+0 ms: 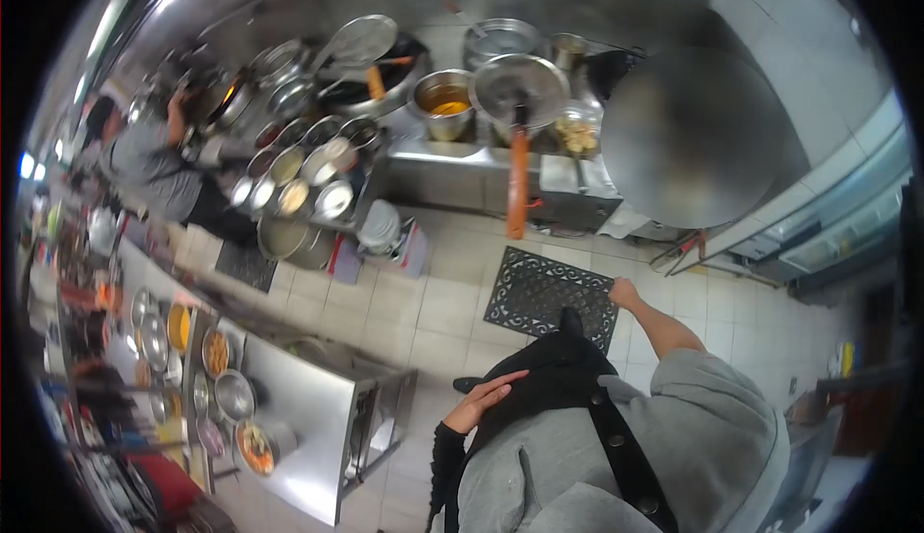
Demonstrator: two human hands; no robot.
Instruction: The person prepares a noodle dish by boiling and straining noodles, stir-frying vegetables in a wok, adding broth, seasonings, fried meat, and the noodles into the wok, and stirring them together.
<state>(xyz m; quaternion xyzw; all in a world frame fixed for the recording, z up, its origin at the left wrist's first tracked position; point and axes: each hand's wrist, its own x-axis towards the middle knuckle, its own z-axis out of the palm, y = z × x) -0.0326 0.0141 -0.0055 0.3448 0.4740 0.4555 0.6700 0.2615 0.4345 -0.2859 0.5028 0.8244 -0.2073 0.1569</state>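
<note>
My left hand (484,403) lies against the front of my black apron (549,369), its fingers extended and holding nothing. Out to the right, my right hand (624,293) hangs over the edge of a black patterned floor mat (539,292); its fingers look curled, and whether anything is inside them is too small to tell. Ahead on the stove counter, a large strainer (521,90) with an orange handle rests over a pot, beside a metal pot of orange liquid (447,104). Neither hand touches these.
A large round metal lid or wok (688,138) stands at the right of the counter. A steel table (308,417) with bowls of food is at the left. A co-worker (154,162) works at the far-left stove. Buckets (395,239) sit on the tiled floor.
</note>
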